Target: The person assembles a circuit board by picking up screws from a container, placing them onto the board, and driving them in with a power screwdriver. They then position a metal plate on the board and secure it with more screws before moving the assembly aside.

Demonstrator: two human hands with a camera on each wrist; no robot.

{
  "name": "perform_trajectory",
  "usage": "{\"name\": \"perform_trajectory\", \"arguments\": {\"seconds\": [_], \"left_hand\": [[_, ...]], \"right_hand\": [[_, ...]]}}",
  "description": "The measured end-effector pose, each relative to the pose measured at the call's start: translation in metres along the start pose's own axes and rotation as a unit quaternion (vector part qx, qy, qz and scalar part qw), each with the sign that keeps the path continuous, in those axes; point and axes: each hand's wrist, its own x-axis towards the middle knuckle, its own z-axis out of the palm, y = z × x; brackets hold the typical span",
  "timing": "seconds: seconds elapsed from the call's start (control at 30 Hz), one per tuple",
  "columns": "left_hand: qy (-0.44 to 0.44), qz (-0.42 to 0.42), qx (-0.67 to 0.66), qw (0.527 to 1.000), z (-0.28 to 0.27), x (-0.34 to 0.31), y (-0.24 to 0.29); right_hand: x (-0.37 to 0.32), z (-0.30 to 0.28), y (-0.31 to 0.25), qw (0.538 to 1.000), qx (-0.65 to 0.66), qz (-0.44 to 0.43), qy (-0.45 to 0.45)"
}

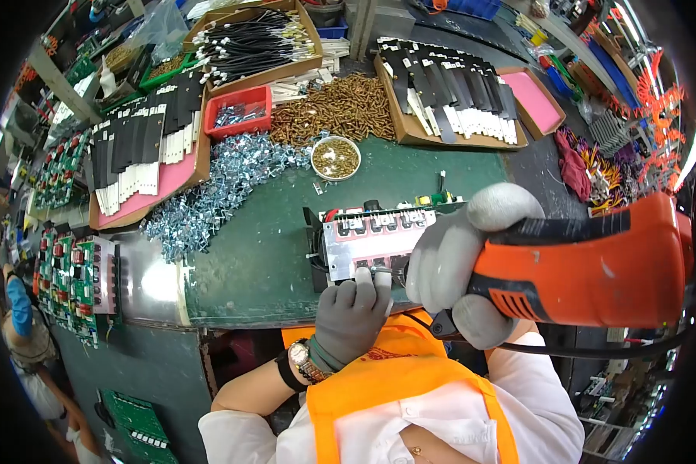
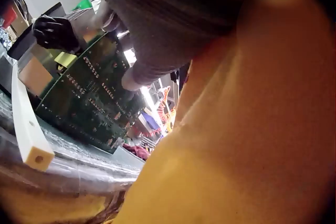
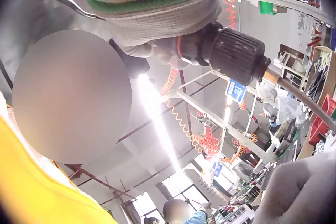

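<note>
In the head view the right hand [image 1: 468,259], in a grey glove, grips an orange power driver [image 1: 595,267]. Its bit reaches left to the lower edge of an assembly with a metal plate [image 1: 356,249] and black components. The gloved left hand [image 1: 352,309] has its fingertips at that edge, beside the bit; whether they pinch anything is hidden. The left wrist view shows the left hand [image 2: 152,35] at the green circuit board [image 2: 89,95]. In the right wrist view, the black chuck [image 3: 236,56] extends past the right hand [image 3: 163,29], with the left hand [image 3: 302,192] at lower right.
Behind the assembly are a round dish [image 1: 336,158], brass-coloured screws [image 1: 356,108], a heap of metal clips [image 1: 224,182] and a red bin [image 1: 238,112]. Boxes of black and white strips [image 1: 448,93] stand farther back. More circuit boards [image 1: 73,278] lie at left. A cable hangs below the driver.
</note>
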Motion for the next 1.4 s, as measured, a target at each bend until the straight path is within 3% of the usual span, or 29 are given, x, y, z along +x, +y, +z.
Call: {"name": "perform_trajectory", "arguments": {"seconds": [0.03, 0.53, 0.6, 0.63, 0.7, 0.77, 0.9, 0.97, 1.0, 1.03, 1.07, 1.1, 1.17, 1.2, 1.27, 1.3, 1.33, 1.37, 1.4], "left_hand": [[-0.008, 0.005, 0.001, 1.000, 0.001, 0.000, -0.001], [-0.003, 0.029, -0.035, 0.999, 0.009, -0.001, -0.005], [-0.003, 0.031, -0.030, 0.999, 0.007, 0.000, -0.007], [-0.024, 0.028, -0.048, 0.998, 0.005, 0.001, -0.007], [-0.043, 0.030, -0.062, 0.997, -0.009, 0.009, -0.014], [-0.149, 0.004, -0.273, 0.950, -0.035, 0.035, -0.047], [0.017, -0.050, -0.163, 0.985, -0.027, 0.081, -0.133], [-0.058, 0.047, -0.010, 0.997, 0.024, 0.078, -0.201], [-0.217, 0.011, 0.068, 0.974, 0.034, 0.082, -0.217], [-0.142, 0.025, 0.045, 0.988, 0.049, 0.085, -0.223], [-0.120, 0.082, 0.030, 0.989, 0.071, 0.075, -0.244], [-0.113, 0.083, 0.036, 0.990, 0.065, 0.080, -0.239], [-0.109, 0.067, 0.050, 0.990, 0.047, 0.090, -0.222], [-0.113, 0.050, 0.061, 0.990, 0.044, 0.094, -0.218], [-0.076, 0.000, 0.043, 0.996, 0.068, 0.089, -0.235], [-0.070, -0.036, -0.020, 0.997, 0.072, 0.085, -0.247], [-0.067, -0.080, -0.084, 0.991, 0.078, 0.081, -0.259], [-0.067, -0.069, -0.087, 0.992, 0.074, 0.090, -0.250], [-0.040, -0.175, -0.239, 0.954, 0.062, 0.094, -0.236]], "right_hand": [[0.007, -0.003, -0.007, 0.998, 0.005, 0.064, -0.016], [-0.004, -0.001, -0.019, 0.972, -0.179, 0.137, -0.060], [-0.013, 0.010, -0.020, 0.968, -0.157, 0.172, 0.090], [-0.004, 0.003, -0.013, 0.963, -0.244, 0.111, 0.011], [-0.006, 0.011, -0.005, 0.971, -0.208, 0.100, 0.057], [-0.006, 0.021, 0.002, 0.977, -0.135, 0.080, 0.148], [-0.017, 0.019, -0.007, 0.982, -0.045, 0.150, 0.101], [-0.023, 0.014, -0.012, 0.980, -0.030, 0.178, 0.081], [-0.025, 0.010, -0.013, 0.979, -0.037, 0.184, 0.079], [-0.025, 0.005, -0.012, 0.978, -0.050, 0.187, 0.080], [-0.037, 0.003, 0.003, 0.948, -0.256, 0.157, 0.108], [-0.026, 0.018, -0.013, 0.848, -0.511, 0.069, 0.120], [-0.022, 0.024, -0.022, 0.933, -0.302, 0.091, 0.170], [-0.032, 0.010, -0.029, 0.932, -0.193, 0.266, 0.151], [-0.033, 0.019, -0.038, 0.871, -0.441, 0.187, 0.107], [-0.031, 0.022, -0.046, 0.866, -0.452, 0.178, 0.121], [-0.030, 0.026, -0.054, 0.894, -0.397, 0.154, 0.136], [-0.029, 0.026, -0.058, 0.920, -0.339, 0.128, 0.148], [-0.030, 0.022, -0.057, 0.919, -0.343, 0.122, 0.153]]}}
